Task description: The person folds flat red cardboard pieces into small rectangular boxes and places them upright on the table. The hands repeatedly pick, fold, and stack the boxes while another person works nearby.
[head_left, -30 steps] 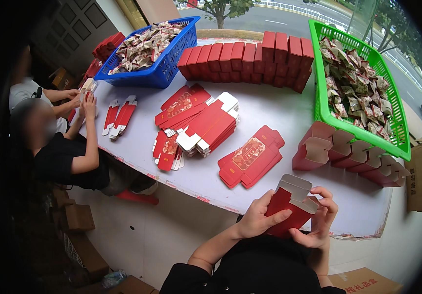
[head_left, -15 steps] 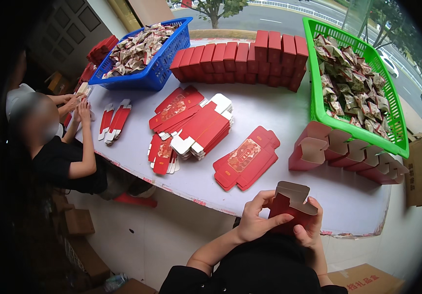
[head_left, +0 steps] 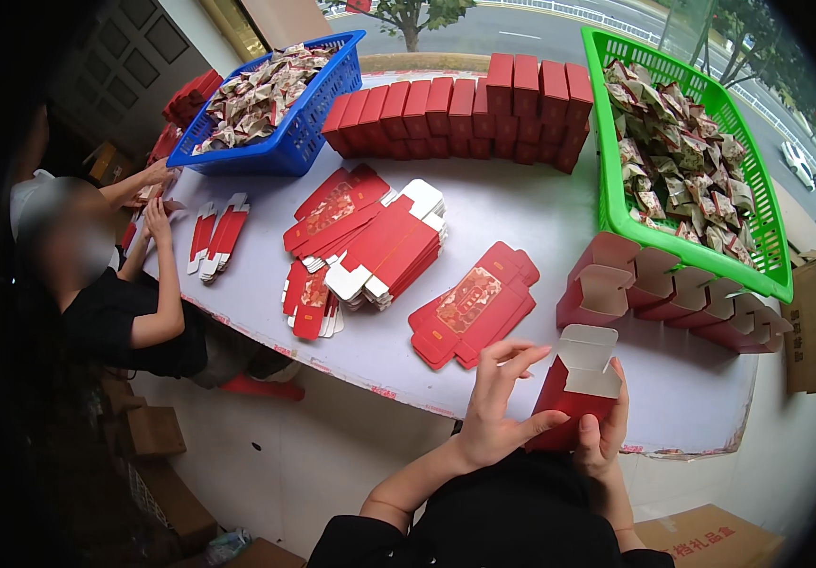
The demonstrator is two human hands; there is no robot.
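I hold a small red carton [head_left: 580, 390] upright over the table's near edge, its white-lined top flaps open. My right hand [head_left: 604, 437] grips its lower right side. My left hand [head_left: 497, 407] rests against its left face, fingers spread upward. Just beyond it on the table lies a flat stack of unfolded red cartons [head_left: 475, 305]. To the right stands a row of folded open-topped red cartons [head_left: 665, 289].
A green basket [head_left: 613, 199] of wrapped packets sits at the right, a blue basket [head_left: 286, 147] of packets at the back left, closed red boxes [head_left: 465, 106] between them. More flat carton piles [head_left: 370, 241] lie mid-table. Another person [head_left: 109, 293] works at the left edge. Cardboard boxes [head_left: 810, 322] stand on the floor.
The carton has turned more upright in my hands, and my left fingers have lifted off its top to its left side. The person at the left keeps handling flat cartons.
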